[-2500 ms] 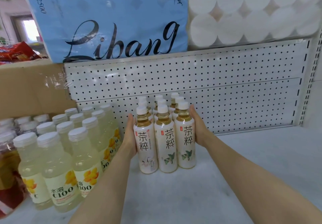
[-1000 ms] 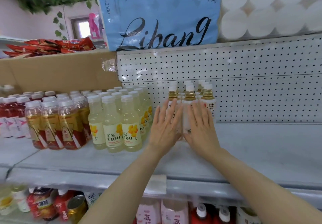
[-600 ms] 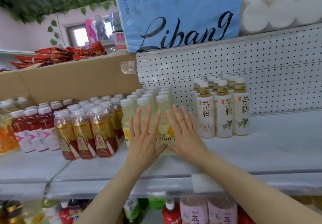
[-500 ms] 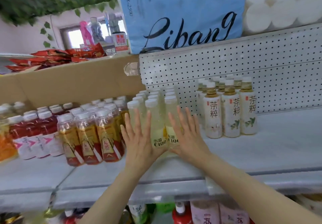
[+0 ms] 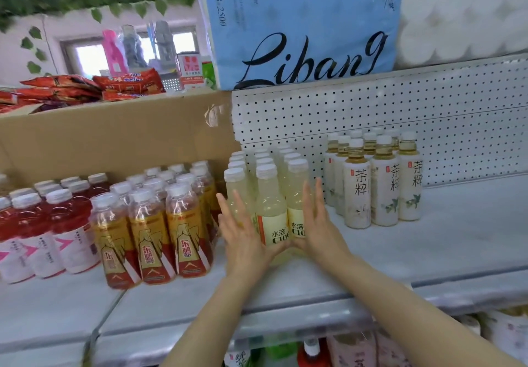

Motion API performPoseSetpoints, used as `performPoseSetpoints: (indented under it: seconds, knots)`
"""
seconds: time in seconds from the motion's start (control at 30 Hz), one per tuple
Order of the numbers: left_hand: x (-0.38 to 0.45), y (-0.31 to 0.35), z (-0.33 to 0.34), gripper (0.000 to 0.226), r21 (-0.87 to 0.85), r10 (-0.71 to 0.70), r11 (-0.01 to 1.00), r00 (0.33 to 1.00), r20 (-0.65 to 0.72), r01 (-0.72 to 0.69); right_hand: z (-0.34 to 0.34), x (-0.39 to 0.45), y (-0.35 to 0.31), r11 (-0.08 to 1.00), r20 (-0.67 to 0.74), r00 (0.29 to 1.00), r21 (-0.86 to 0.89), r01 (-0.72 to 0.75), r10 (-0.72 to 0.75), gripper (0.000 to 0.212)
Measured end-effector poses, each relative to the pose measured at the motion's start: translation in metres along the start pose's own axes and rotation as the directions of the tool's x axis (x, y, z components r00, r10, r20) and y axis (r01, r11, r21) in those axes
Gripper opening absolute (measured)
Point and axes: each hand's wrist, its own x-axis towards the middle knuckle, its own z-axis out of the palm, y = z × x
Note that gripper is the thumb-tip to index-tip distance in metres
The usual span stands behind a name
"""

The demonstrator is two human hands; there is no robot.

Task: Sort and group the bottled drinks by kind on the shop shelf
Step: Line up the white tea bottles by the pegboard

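Both hands have left the tea bottles (image 5: 383, 183), which now stand alone at the right of the shelf (image 5: 457, 241), and moved to the pale yellow C100 bottles (image 5: 268, 203) beside them. The left hand (image 5: 243, 241) and right hand (image 5: 317, 229) flank the front of that group, each grip open, fingers straight and pressed against the bottles. The amber bottles (image 5: 151, 229) stand just left.
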Motion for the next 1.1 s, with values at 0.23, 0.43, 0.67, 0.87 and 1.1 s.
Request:
performPoseSetpoints:
  seconds: [0.23, 0.43, 0.67, 0.87, 1.1]
  knots:
    - [-0.007, -0.019, -0.018, 0.122, 0.519, 0.442, 0.771, 0.897, -0.019, -0.369, -0.002, -0.015, -0.012, 0.826, -0.079, 0.927, -0.487, 0.286, -0.367, 0.116]
    - [-0.006, -0.017, -0.012, 0.128, 0.604, 0.419, 0.716, 0.908, 0.029, -0.350, 0.006, -0.017, -0.014, 0.837, -0.013, 0.944, -0.467, 0.285, -0.329, 0.107]
    - [-0.011, -0.013, -0.016, 0.120, 0.607, 0.397, 0.724, 0.917, 0.021, -0.327, 0.003, -0.017, -0.020, 0.860, -0.062, 0.943, -0.434, 0.269, -0.327, 0.112]
    - [-0.027, -0.036, -0.050, 0.099, 0.630, 0.394, 0.722, 0.918, -0.035, -0.286, 0.006, -0.023, -0.062, 0.870, -0.130, 0.919, -0.392, 0.297, -0.372, 0.099]
    - [-0.038, -0.111, -0.111, 0.107, 0.651, 0.372, 0.723, 0.925, -0.084, -0.232, 0.038, -0.014, -0.146, 0.873, -0.011, 0.920, -0.319, 0.369, -0.392, 0.108]
